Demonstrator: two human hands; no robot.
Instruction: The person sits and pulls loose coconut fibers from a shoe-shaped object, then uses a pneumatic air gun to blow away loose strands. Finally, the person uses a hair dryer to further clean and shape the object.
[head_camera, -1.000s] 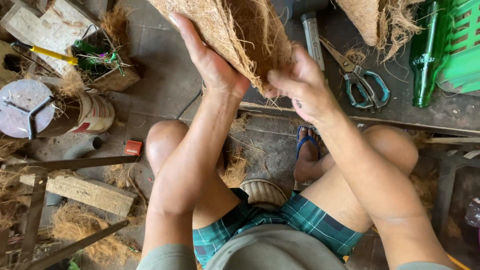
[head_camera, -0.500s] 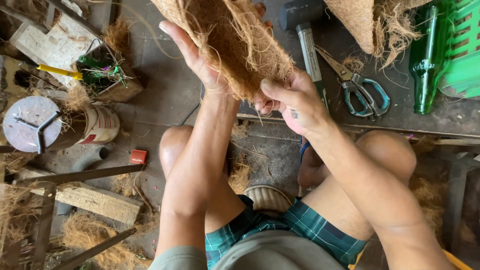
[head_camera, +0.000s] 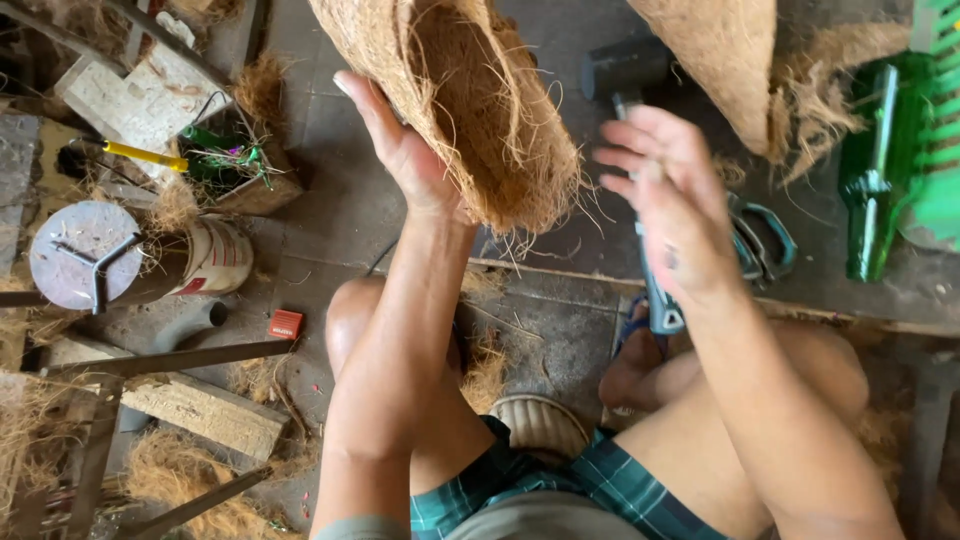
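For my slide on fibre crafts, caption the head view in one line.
Left hand holds a coconut-fibre cone; right hand open above a hammer.

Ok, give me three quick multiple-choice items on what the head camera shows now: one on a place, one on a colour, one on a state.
1. Where does the small red block lie?
A. on the floor beside the person's left knee
B. on top of the green bottle
C. inside the fibre cone

2. What colour is the bottle at the right edge?
A. blue
B. green
C. white

3. How is the coconut-fibre cone held?
A. by both hands
B. by the right hand alone
C. by the left hand alone

Answers: 1 A, the block sits on the floor just left of that knee. 2 B, its glass is plainly green. 3 C, the left hand presses the cone while the right hand is open and apart from it.
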